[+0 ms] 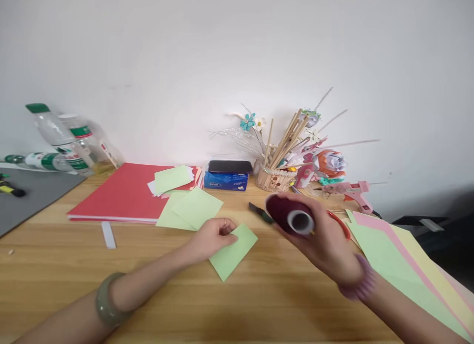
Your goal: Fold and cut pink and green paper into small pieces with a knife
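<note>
My left hand [218, 239] is closed on a small light green paper square [237, 252], thumb on top, just above the wooden table. My right hand [328, 235] is wrapped round a dark purple roll [279, 209] with a pale ring-shaped end facing me; it is slightly blurred, and I cannot tell what material is wound on it. A dark-bladed tool [261, 212] lies behind the roll, partly covered. Red scissor-like handles [342, 225] show past my right fingers. Two more light green squares [198, 206] lie beyond my left hand.
Red paper sheets [114, 191] with small paper pieces [172, 178] lie at left. Behind stand a blue tissue pack [225, 181] under a phone [230, 166] and a stick-filled basket [274, 178]. At right are a pink glue gun [350, 192] and coloured paper [392, 255]. Plastic bottles [55, 129] stand far left.
</note>
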Demonstrator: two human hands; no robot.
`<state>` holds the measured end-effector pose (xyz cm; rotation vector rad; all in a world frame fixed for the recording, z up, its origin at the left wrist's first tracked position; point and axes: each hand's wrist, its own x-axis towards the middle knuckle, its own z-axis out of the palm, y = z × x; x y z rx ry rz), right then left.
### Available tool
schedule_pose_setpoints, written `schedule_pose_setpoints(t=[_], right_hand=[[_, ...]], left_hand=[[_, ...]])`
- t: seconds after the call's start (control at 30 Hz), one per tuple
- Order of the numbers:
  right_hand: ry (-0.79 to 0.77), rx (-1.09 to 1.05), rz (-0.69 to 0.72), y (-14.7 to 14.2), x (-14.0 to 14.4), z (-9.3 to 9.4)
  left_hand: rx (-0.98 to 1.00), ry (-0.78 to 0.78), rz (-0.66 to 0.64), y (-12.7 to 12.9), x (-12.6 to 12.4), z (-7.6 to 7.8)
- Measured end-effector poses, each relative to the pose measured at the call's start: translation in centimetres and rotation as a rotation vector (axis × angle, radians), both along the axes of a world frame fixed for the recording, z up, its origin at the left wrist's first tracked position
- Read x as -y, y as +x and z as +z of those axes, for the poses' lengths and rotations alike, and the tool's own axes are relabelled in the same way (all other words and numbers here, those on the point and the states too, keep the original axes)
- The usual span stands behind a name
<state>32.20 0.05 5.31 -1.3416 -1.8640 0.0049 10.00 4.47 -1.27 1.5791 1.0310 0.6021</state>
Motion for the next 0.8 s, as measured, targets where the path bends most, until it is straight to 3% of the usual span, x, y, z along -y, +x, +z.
schedule_pose_setpoints(t=[0.13, 0.23, 0.47, 0.63, 0.8], right_hand=[[-0.039, -0.035, -0.086, -2.3, -6.9, -2.1], [-0.1, -0.047, -0.193, -2.9, -10.1, -3.2], [-0.271, 0.04, -0.342, -3.1, -9.5, -3.9], [-0.477, 0.082, -0.345, -3.0, -10.1, -3.8], [-0.531, 0.095, -0.383, -3.3, -11.5, -3.9]], left_hand=[[0.028, 0.004, -0.001, 0.0, 0.0, 0.0], [0.046, 0.004, -0.006, 0.0, -0.1, -0.3], [0.058, 0.004, -0.008, 0.0, -0.4, -0.5], [0.073, -0.02, -0.019, 0.1, -0.3, -0.3], [0.079, -0.035, -0.01, 0.2, -0.3, -0.1]])
